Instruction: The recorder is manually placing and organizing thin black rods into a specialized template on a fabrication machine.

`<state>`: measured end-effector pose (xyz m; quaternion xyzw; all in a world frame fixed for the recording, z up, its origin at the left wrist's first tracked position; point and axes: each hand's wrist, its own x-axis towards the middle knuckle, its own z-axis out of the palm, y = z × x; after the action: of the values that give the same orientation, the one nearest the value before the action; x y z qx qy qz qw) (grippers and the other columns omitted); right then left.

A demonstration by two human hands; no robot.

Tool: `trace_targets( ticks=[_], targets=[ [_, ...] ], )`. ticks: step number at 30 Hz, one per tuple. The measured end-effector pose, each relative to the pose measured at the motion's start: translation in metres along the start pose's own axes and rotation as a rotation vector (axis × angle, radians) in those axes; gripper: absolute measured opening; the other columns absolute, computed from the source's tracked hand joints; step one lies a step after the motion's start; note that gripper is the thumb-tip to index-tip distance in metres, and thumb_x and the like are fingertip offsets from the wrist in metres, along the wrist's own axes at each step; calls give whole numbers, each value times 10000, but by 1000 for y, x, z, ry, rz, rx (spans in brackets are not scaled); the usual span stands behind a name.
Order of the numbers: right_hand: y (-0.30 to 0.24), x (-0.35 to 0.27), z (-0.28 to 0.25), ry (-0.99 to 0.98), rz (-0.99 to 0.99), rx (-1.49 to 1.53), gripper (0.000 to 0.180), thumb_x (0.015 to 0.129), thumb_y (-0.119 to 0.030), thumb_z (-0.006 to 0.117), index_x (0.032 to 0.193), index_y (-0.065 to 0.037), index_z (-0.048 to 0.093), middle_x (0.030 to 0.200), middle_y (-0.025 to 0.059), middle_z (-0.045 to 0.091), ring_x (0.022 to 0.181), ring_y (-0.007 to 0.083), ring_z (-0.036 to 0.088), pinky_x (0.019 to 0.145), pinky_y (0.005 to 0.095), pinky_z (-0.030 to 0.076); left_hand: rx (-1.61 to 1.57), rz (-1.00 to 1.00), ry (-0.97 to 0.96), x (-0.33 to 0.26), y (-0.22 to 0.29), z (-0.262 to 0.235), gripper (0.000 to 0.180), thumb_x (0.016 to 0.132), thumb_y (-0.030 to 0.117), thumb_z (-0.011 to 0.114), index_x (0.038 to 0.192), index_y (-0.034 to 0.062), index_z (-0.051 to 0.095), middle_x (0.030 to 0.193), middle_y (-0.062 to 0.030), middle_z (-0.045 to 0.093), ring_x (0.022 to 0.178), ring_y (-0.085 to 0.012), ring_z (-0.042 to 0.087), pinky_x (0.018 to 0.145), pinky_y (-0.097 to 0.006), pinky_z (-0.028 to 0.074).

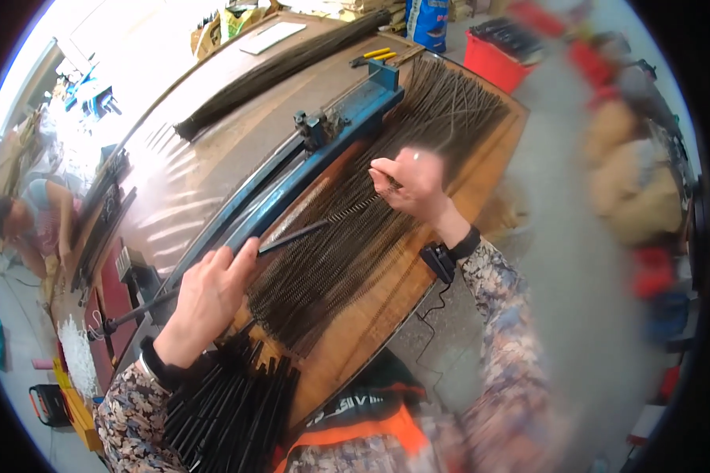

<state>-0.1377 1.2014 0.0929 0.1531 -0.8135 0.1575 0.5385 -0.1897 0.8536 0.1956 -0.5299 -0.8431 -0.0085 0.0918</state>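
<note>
My left hand (213,296) is closed around a thin black tube (293,235), which slants up to the right. From the tube's upper end runs a long thin coil spring (353,210), in line with it. My right hand (415,183), partly smeared by motion, has its fingers curled on the far end of that spring. Beneath both hands lies a wide layer of similar dark springs (323,292) on the wooden table. A bundle of black tubes (237,402) rests below my left hand, by the table's near edge.
A blue metal rail fixture (292,189) with a clamp (315,130) runs along the table (521,118). Behind it lie a long dark bundle of rods (268,83) and yellow-handled pliers (373,57). A red bin (493,63) stands beyond. Another person (43,213) sits at far left.
</note>
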Motion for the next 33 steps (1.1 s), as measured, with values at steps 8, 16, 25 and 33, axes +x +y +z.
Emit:
trace_targets(
  ticks=[8,16,25,33],
  targets=[
    [-71,20,32,-356,71,441,792,800,-365,786,1438,-41,448,962,110,633,893,254,611,775,347,497,-28,-67,-67,-2,9,-16,543,804,-3,595,1337,25,497,869,-105,575,789,-284,598,702,-388,522],
    [-101,17,52,-226,216,640,277,822,-106,743,1098,-115,720,749,36,593,709,203,547,700,332,452,48,-160,-9,-43,5,-52,347,805,-37,550,1147,17,568,819,-135,526,764,-321,567,666,-418,480],
    [-128,46,72,-131,-61,638,424,853,-301,731,1221,-97,683,649,11,535,554,143,524,485,311,423,94,-200,96,-55,20,-72,391,737,-41,596,1107,79,641,748,-103,491,724,-267,552,623,-397,459],
    [-75,25,81,-426,260,563,173,945,-69,602,1105,-38,660,878,95,697,793,186,674,684,313,535,378,-547,379,-162,-19,-149,147,935,16,574,1081,-3,590,863,-195,573,762,-362,571,677,-406,452]
  ],
)
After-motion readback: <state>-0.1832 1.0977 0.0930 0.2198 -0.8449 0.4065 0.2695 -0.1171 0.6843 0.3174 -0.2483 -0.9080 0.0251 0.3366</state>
